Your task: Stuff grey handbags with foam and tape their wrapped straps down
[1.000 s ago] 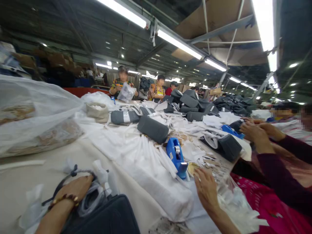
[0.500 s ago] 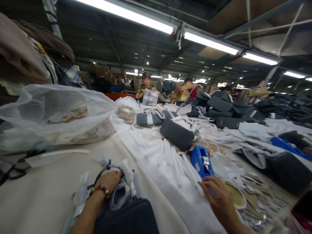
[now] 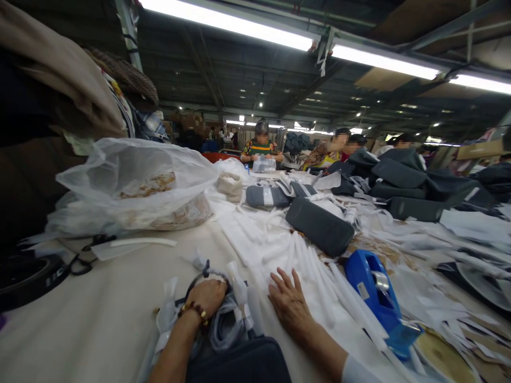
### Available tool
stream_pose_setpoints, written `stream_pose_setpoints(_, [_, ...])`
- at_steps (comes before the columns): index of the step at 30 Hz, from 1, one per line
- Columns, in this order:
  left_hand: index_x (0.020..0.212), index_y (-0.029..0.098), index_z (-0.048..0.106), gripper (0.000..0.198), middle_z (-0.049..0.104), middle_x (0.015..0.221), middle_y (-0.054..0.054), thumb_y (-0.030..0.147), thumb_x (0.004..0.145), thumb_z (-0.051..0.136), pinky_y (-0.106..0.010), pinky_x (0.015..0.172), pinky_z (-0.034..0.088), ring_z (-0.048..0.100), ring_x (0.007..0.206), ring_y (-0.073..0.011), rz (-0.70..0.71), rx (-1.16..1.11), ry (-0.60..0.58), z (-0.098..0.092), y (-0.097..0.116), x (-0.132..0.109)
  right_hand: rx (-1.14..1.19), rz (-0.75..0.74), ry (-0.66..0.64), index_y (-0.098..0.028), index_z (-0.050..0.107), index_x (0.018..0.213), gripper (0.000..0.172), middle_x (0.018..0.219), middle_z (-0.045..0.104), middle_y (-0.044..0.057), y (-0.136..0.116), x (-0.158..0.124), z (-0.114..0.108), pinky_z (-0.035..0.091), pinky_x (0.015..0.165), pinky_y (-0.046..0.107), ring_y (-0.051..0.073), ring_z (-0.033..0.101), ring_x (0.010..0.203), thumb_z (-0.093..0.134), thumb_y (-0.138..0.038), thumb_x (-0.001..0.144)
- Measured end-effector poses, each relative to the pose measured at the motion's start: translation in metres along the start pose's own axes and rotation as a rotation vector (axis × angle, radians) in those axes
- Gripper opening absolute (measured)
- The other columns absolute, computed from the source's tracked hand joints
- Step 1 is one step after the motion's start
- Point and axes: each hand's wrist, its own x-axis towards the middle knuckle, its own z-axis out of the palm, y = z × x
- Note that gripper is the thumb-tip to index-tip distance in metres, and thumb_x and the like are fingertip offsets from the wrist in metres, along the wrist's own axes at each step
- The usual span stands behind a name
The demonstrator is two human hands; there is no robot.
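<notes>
My left hand, with a beaded bracelet at the wrist, is closed at the top of a dark bag near the front of the table. Its fingers curl around what looks like the bag's handle, mostly hidden under the hand. Clear plastic wrapping and white wrapped ends stick up around it. Just right of the bag, my right hand is open, fingers spread, over white sheet material and holding nothing. White rolled tubes lie beyond it, and a blue tape dispenser stands farther right.
A large translucent bag of scraps sits at the left. Dark padded cases and heaped dark pieces lie farther back. A round yellowish roll is by the dispenser among paper scraps. Another person works across the table.
My right hand has left the tape dispenser and come left to the white sheet beside the bag, its fingers now spread. My left hand stays on the bag. The view has turned right-to-left slightly.
</notes>
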Motion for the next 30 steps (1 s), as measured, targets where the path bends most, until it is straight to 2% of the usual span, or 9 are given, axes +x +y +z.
stream_pose_setpoints(3, [0.101,0.012,0.06,0.023,0.064,0.101,-0.007,0.03,0.092,0.048,-0.042,0.085,0.049,0.061,0.094,-0.0191,0.011,-0.027,0.014,0.0,-0.005,0.0,0.035,-0.007,0.018,-0.021,0.064,0.092,0.015,0.109,0.065,0.006,-0.005,0.001,-0.001,0.031,0.102,0.048,0.024,0.051,0.112,0.053,-0.013,0.085])
stream_pose_setpoints(5, [0.101,0.012,0.06,0.023,0.064,0.102,-0.007,0.03,0.092,0.049,-0.042,0.086,0.049,0.061,0.095,-0.0192,0.025,-0.047,0.022,0.001,-0.01,0.0,0.056,0.005,0.008,-0.02,0.064,0.092,0.017,0.102,0.066,0.006,-0.011,0.002,-0.004,0.042,0.087,0.038,0.021,0.058,0.097,0.052,-0.012,0.083])
stream_pose_setpoints(8, [0.101,0.012,0.06,0.023,0.063,0.105,-0.007,0.03,0.092,0.049,-0.042,0.089,0.048,0.06,0.099,-0.0196,0.048,-0.079,0.032,0.002,-0.017,0.0,0.084,0.049,-0.037,-0.019,0.065,0.082,0.013,0.088,0.067,0.006,-0.022,0.003,-0.011,0.044,0.069,0.03,0.018,0.06,0.077,0.053,-0.013,0.083])
stream_pose_setpoints(11, [0.102,0.013,0.06,0.023,0.063,0.107,-0.008,0.03,0.092,0.049,-0.043,0.09,0.047,0.059,0.101,-0.0199,0.052,-0.104,0.036,0.003,-0.018,0.0,0.129,0.088,-0.076,-0.019,0.066,0.082,0.007,0.09,0.066,0.007,-0.029,0.012,-0.021,0.044,0.072,0.033,0.022,0.06,0.082,0.058,-0.02,0.082])
stream_pose_setpoints(14, [0.102,0.012,0.06,0.024,0.064,0.106,-0.008,0.03,0.093,0.046,-0.043,0.09,0.046,0.06,0.101,-0.0198,0.037,-0.118,0.026,0.003,-0.016,0.0,0.205,0.093,-0.114,-0.021,0.065,0.1,0.018,0.098,0.065,0.007,-0.029,0.036,-0.023,0.045,0.077,0.031,0.02,0.06,0.09,0.054,-0.018,0.085])
stream_pose_setpoints(19, [0.101,0.014,0.062,0.036,0.065,0.108,-0.01,0.016,0.095,0.027,-0.037,0.089,0.046,0.06,0.104,-0.02,-0.005,-0.148,0.013,-0.001,-0.009,-0.001,0.35,0.062,-0.235,-0.02,0.063,0.111,0.025,0.097,0.066,0.006,-0.025,0.099,0.0,0.049,0.077,0.024,0.015,0.065,0.086,0.05,-0.015,0.089])
stream_pose_setpoints(23, [0.1,0.014,0.064,0.042,0.066,0.107,-0.014,0.014,0.091,0.023,-0.038,0.087,0.046,0.061,0.104,-0.0246,-0.046,-0.179,0.007,0.002,-0.007,0.001,0.437,-0.03,-0.368,-0.016,0.06,0.114,0.024,0.097,0.066,0.005,-0.034,0.144,0.028,0.052,0.078,0.032,0.015,0.065,0.084,0.052,-0.017,0.091])
stream_pose_setpoints(27, [0.098,0.014,0.064,0.046,0.069,0.101,-0.013,0.015,0.09,0.019,-0.039,0.086,0.047,0.063,0.101,-0.0252,-0.106,-0.243,0.003,0.006,-0.007,0.005,0.491,-0.153,-0.514,-0.016,0.059,0.11,0.022,0.101,0.064,0.004,-0.048,0.174,0.052,0.052,0.08,0.038,0.017,0.063,0.089,0.057,-0.024,0.089])
stream_pose_setpoints(30, [0.097,0.015,0.065,0.043,0.069,0.102,-0.012,0.016,0.089,0.023,-0.037,0.086,0.047,0.063,0.101,-0.0248,-0.138,-0.276,-0.022,0.007,-0.006,0.007,0.502,-0.165,-0.591,-0.016,0.059,0.109,0.023,0.103,0.063,0.005,-0.058,0.185,0.067,0.053,0.078,0.037,0.017,0.062,0.088,0.057,-0.028,0.089])
